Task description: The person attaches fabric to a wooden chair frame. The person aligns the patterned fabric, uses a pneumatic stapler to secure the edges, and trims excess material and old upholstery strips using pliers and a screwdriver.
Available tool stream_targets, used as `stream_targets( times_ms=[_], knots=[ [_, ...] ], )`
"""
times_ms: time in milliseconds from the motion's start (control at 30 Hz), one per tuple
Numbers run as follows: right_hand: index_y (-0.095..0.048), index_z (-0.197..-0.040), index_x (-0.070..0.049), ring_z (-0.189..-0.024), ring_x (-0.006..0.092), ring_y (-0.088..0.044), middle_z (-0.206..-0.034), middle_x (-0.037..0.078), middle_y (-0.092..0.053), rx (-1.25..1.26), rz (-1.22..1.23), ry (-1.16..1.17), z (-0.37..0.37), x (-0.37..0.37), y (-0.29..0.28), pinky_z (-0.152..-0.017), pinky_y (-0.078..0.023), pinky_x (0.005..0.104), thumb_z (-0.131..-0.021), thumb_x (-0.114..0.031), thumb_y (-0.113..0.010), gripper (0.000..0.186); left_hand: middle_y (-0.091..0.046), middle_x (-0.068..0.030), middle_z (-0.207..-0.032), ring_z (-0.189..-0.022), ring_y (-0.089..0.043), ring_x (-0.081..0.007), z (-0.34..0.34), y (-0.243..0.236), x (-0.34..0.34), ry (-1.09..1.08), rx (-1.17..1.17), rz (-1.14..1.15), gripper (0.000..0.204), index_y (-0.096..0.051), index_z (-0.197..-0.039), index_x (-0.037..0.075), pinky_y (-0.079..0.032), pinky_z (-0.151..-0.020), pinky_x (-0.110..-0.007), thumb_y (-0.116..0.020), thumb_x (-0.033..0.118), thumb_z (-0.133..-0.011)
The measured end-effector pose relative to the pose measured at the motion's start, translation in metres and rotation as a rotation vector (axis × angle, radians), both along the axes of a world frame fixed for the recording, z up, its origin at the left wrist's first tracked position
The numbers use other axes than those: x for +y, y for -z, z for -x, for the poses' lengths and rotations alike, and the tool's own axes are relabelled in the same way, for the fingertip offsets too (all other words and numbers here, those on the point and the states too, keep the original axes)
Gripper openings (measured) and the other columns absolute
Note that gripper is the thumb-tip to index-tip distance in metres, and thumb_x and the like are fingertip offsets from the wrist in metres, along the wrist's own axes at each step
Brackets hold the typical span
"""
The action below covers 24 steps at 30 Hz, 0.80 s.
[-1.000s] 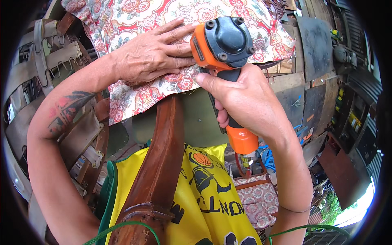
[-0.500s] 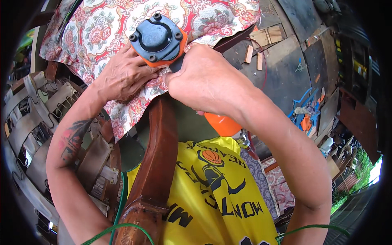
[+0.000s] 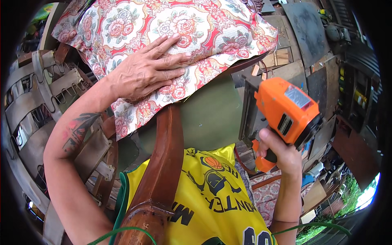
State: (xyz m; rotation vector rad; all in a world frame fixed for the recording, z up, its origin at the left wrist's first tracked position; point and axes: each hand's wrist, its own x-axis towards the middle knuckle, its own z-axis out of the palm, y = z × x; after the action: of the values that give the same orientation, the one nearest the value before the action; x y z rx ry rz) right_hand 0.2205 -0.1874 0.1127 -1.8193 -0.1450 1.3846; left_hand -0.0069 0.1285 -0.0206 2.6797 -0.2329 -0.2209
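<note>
Red, white and cream floral upholstery fabric (image 3: 220, 24) is draped over a seat, its cut lower edge hanging loose. My left hand (image 3: 149, 73) lies flat on it near that edge, fingers spread. Away to the right, my right hand (image 3: 279, 151) grips an orange pneumatic staple gun (image 3: 286, 108) by its handle, clear of the fabric. Part of that hand's fingers is hidden behind the handle. Below the fabric edge a brown varnished wooden leg or arm (image 3: 161, 163) runs toward me, beside a dull green panel (image 3: 212, 118).
At the left stands a frame with grey webbing straps (image 3: 36, 106) and wire springs. Dark boards (image 3: 304, 30) and wood offcuts (image 3: 281, 57) lie at the upper right. More floral fabric (image 3: 265, 192) is low on the right. A green cord (image 3: 312, 225) crosses the lower edge.
My right hand has pulled the staple gun off the fabric edge, out to the right, and turned it. My left hand has spread flat over the fabric, slightly right of before.
</note>
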Motion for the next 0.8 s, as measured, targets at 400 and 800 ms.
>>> stream_targets(
  times_ms=[400,800],
  knots=[
    [-0.053,-0.15,0.0,-0.087,0.0407,-0.075,-0.106,0.023,-0.074,-0.395,-0.175,-0.627,0.064,-0.022,0.062,-0.08,-0.061,0.0491,-0.081,-0.019,-0.084,0.078,-0.049,-0.0103,-0.168,-0.163,-0.029,-0.0454,-0.002,0.002,0.0,-0.043,-0.079,0.041,0.038,-0.078,-0.132,0.014,-0.028,-0.131,-0.06,-0.074,0.028,-0.097],
    [-0.035,-0.151,0.027,-0.08,0.0352,-0.075,-0.092,0.024,-0.072,-0.709,-0.294,-1.038,0.136,-0.04,0.133,-0.068,-0.063,0.0417,-0.093,-0.033,-0.083,0.095,-0.056,-0.019,-0.161,-0.16,-0.037,-0.0402,0.003,0.017,0.014,-0.613,-0.312,0.196,0.043,-0.079,-0.132,0.02,-0.02,-0.135,-0.055,-0.086,0.032,-0.092]
  ],
)
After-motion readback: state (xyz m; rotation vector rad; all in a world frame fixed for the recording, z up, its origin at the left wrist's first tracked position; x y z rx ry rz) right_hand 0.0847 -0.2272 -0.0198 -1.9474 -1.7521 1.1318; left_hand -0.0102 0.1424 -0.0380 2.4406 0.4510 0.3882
